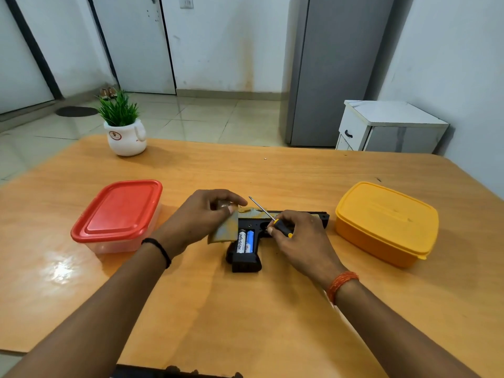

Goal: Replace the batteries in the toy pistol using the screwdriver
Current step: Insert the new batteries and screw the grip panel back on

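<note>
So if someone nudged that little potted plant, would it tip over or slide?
The potted plant probably slides rather than tips: its white pot looks squat and wide-bottomed. The table looks glossy, so little grip. If ceramic, it may be weighty and breakable.

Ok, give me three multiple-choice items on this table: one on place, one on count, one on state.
1. Where does the red-lidded container sit relative to the toy pistol?
A. on the left-hand side
B. on the right-hand side
C. on top of it

2. How many batteries show in the grip?
A. none
B. two
C. four

3. The battery cover is:
A. screwed shut
B. off, held in the left hand
C. in the yellow container

Answers: 1 A, it stands beside the left arm. 2 B, a white and a blue cell lie side by side. 3 B, the compartment is open while the right hand holds the screwdriver.
</note>
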